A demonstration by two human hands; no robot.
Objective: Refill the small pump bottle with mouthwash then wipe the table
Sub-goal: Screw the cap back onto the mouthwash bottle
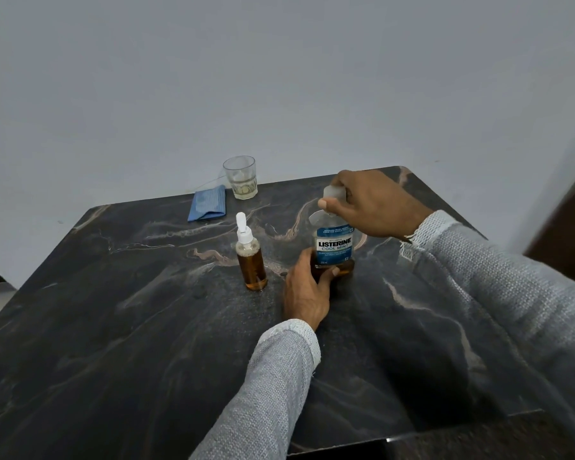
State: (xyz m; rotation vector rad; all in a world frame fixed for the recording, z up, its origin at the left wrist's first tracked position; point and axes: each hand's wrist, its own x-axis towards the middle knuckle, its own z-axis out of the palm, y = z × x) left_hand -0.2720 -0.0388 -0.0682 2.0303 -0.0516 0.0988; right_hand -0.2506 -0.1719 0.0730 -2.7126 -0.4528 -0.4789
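A mouthwash bottle point(334, 242) with a blue label stands upright on the dark marble table point(146, 327); a little amber liquid shows at its bottom. My left hand point(307, 290) grips the bottle's base. My right hand point(372, 202) holds the clear cap point(334, 193) on top, fingers curled round it. To the left stands the small pump bottle point(251, 258), upright, with a white pump head and filled with amber liquid and foam near its neck. A folded blue cloth point(209, 203) lies at the back of the table.
A clear glass point(240, 177) with a little pale liquid stands at the table's far edge beside the cloth. A pale wall rises behind. The table's front edge runs at the lower right, with a dark doorframe point(565, 227) at the right.
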